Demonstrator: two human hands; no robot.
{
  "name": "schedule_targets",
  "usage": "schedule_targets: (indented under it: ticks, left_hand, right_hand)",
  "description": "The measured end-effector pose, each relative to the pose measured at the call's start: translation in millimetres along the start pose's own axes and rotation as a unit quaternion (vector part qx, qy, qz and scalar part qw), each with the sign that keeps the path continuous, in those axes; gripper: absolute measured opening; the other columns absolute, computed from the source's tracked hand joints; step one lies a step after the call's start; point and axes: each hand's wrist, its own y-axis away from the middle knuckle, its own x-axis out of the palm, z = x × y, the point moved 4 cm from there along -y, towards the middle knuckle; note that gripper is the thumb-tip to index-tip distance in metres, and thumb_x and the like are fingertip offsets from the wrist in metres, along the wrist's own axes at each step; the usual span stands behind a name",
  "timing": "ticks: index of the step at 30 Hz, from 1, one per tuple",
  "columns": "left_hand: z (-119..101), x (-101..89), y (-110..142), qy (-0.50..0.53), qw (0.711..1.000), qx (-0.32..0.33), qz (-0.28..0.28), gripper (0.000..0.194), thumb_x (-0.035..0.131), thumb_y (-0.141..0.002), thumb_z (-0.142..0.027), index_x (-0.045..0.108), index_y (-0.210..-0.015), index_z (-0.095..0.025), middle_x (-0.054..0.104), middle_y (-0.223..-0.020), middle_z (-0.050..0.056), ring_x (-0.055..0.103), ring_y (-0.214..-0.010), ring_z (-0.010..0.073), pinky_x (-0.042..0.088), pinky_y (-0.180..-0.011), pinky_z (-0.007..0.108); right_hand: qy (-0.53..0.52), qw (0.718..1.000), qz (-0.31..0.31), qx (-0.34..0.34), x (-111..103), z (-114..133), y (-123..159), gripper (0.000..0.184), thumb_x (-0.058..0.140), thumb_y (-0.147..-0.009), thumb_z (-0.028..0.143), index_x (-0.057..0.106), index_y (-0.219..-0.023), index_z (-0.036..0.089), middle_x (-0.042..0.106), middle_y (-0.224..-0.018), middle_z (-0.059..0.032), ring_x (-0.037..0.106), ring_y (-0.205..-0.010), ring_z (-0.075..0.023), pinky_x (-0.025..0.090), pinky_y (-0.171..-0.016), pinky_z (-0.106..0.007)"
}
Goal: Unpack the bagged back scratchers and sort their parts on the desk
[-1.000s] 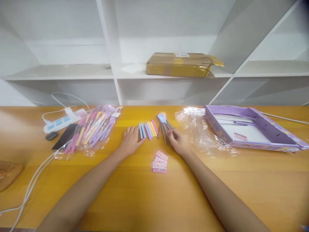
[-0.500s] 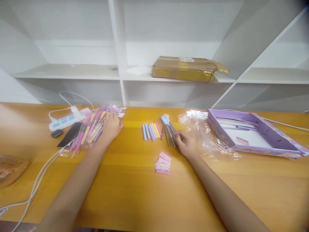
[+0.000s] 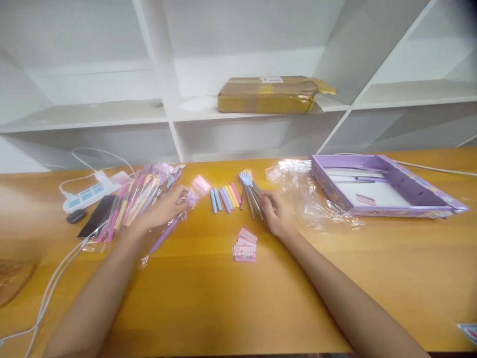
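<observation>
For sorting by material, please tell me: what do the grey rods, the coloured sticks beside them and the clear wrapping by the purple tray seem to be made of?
Grey rods: probably polished metal, from their light streaks. Coloured sticks: smooth, evenly coloured, perhaps plastic or rubber; the look leaves it open. Clear wrapping: most likely thin, glossy plastic film, being see-through and crinkled.

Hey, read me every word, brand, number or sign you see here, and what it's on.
No text is readable.
White label on the cardboard parcel: too small.
Stacked pink cards: print too small and blurred.
Pink card in the purple box: too small.
Pink header by the left hand: blurred.
Printed piece, lower right: cut off, unreadable.
</observation>
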Motion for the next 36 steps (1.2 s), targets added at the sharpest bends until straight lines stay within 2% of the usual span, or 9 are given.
schedule_targets:
  ticks: [4, 6, 9, 13, 17, 23, 27, 31, 36]
  left_hand:
    - [-25, 85.2, 6, 0.199, 0.961, 0.001, 0.193, 0.046, 0.065, -0.102, -0.044, 0.054, -0.140, -0.021, 0.071, -0.090, 0.003, 0.065, -0.065, 0.0166, 0.051, -0.063, 0.029]
    - [-33, 111.7, 7, 0.235, 0.950, 0.019, 0.206, 0.048, 0.067, -0.102, -0.044, 0.052, -0.141, -0.020, 0.064, -0.076, -0.003, 0.058, -0.059, 0.0133, 0.047, -0.058, 0.024]
    - [-39, 129.6, 9, 0.291, 0.941, 0.034, 0.170, 0.066, 0.068, -0.103, -0.049, 0.042, -0.155, -0.018, 0.054, -0.062, -0.010, 0.045, -0.050, 0.0095, 0.035, -0.051, 0.020]
    - [-41, 141.8, 20, 0.362, 0.916, 0.028, 0.170, 0.085, 0.069, -0.102, -0.053, 0.028, -0.167, -0.016, 0.049, -0.055, -0.012, 0.036, -0.043, 0.0080, 0.026, -0.046, 0.019]
    - [-42, 153.8, 30, 0.385, 0.896, 0.010, 0.219, 0.082, 0.069, -0.102, -0.052, 0.033, -0.166, -0.015, 0.052, -0.056, -0.011, 0.036, -0.042, 0.0073, 0.028, -0.044, 0.018]
    - [-38, 152.5, 28, 0.426, 0.878, -0.006, 0.219, 0.080, 0.072, -0.102, -0.047, 0.036, -0.165, -0.015, 0.052, -0.055, -0.011, 0.035, -0.041, 0.0064, 0.027, -0.044, 0.017]
    - [-32, 150.5, 25, 0.440, 0.867, -0.013, 0.234, 0.074, 0.074, -0.101, -0.044, 0.043, -0.162, -0.015, 0.051, -0.054, -0.010, 0.034, -0.041, 0.0058, 0.025, -0.044, 0.017]
    - [-29, 149.4, 24, 0.454, 0.859, -0.023, 0.238, 0.073, 0.076, -0.099, -0.043, 0.046, -0.161, -0.016, 0.050, -0.053, -0.011, 0.035, -0.041, 0.0062, 0.026, -0.044, 0.017]
    - [-31, 147.5, 24, 0.466, 0.852, -0.023, 0.237, 0.076, 0.077, -0.098, -0.043, 0.047, -0.161, -0.014, 0.050, -0.053, -0.010, 0.035, -0.040, 0.0056, 0.026, -0.043, 0.017]
  right_hand:
    - [0.050, 0.987, 0.139, -0.057, 24, 31, 15, 0.041, 0.062, -0.102, 0.043, 0.060, -0.138, 0.023, 0.078, -0.110, -0.0070, 0.071, -0.080, -0.0217, 0.052, -0.071, -0.032]
    - [0.093, 0.980, 0.165, -0.067, 32, 41, 23, 0.045, 0.068, -0.099, 0.043, 0.059, -0.139, 0.024, 0.078, -0.116, -0.0079, 0.074, -0.083, -0.0227, 0.050, -0.070, -0.031]
    - [0.110, 0.979, 0.154, -0.070, 36, 47, 30, 0.046, 0.066, -0.102, 0.042, 0.056, -0.143, 0.022, 0.079, -0.112, -0.0079, 0.074, -0.073, -0.0205, 0.047, -0.065, -0.029]
    - [0.098, 0.985, 0.128, -0.059, 34, 45, 32, 0.039, 0.062, -0.105, 0.038, 0.056, -0.139, 0.019, 0.079, -0.106, -0.0080, 0.072, -0.068, -0.0181, 0.044, -0.059, -0.028]
    - [0.067, 0.990, 0.102, -0.068, 30, 38, 29, 0.015, 0.056, -0.108, 0.031, 0.063, -0.118, 0.023, 0.078, -0.110, -0.0080, 0.075, -0.084, -0.0192, 0.048, -0.065, -0.027]
    - [-0.105, 0.990, 0.053, -0.074, 25, 31, 22, 0.014, 0.052, -0.111, 0.027, 0.064, -0.118, 0.025, 0.076, -0.107, -0.0068, 0.072, -0.083, -0.0179, 0.056, -0.072, -0.030]
    - [-0.168, 0.973, 0.090, -0.127, 22, 43, 23, 0.026, 0.042, -0.113, 0.021, 0.067, -0.107, 0.025, 0.075, -0.105, -0.0072, 0.072, -0.100, -0.0201, 0.058, -0.088, -0.036]
    - [-0.180, 0.969, 0.100, -0.138, 15, 58, 27, 0.009, 0.057, -0.109, 0.027, 0.064, -0.103, 0.025, 0.069, -0.108, -0.0082, 0.068, -0.096, -0.0220, 0.057, -0.082, -0.037]
    - [-0.146, 0.977, 0.125, -0.087, 16, 61, 28, 0.007, 0.065, -0.107, 0.032, 0.063, -0.109, 0.026, 0.065, -0.113, -0.0083, 0.064, -0.092, -0.0213, 0.056, -0.077, -0.036]
